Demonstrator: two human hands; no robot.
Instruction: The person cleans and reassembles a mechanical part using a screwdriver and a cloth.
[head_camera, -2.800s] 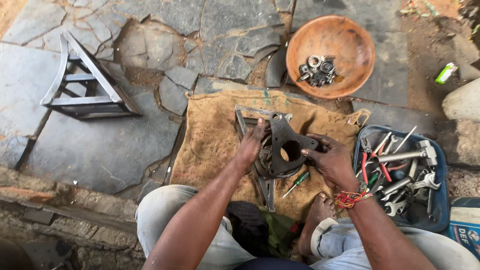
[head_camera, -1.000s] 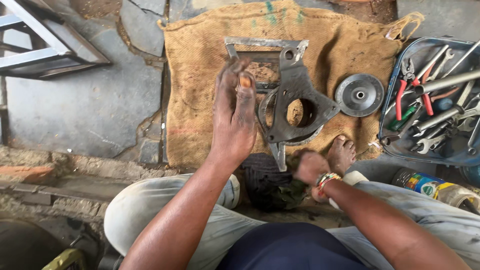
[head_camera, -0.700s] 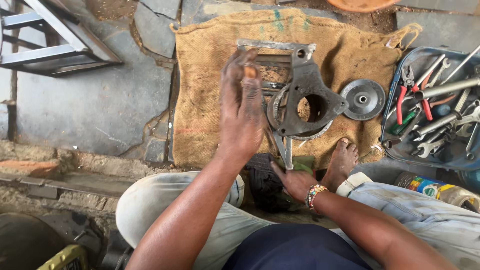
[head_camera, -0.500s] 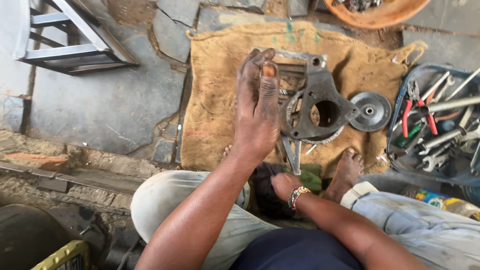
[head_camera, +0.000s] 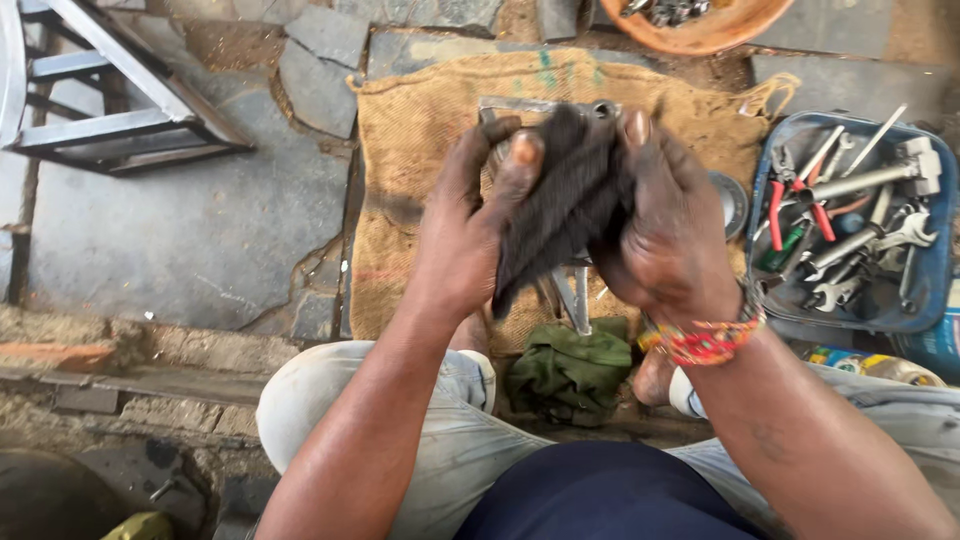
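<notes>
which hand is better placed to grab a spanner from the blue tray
Right. The right hand grips the dark rag on the side nearest the blue tray; the left hand is farther away.

Left hand (head_camera: 470, 235) and right hand (head_camera: 665, 225) both gripping a dark cloth (head_camera: 565, 205) above a burlap sack (head_camera: 420, 150); blue tool tray (head_camera: 935, 275) at right.

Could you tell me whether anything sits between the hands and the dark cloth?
Nothing visible does: the left hand and right hand both grip the dark cloth directly, raised above the burlap mat.
</notes>
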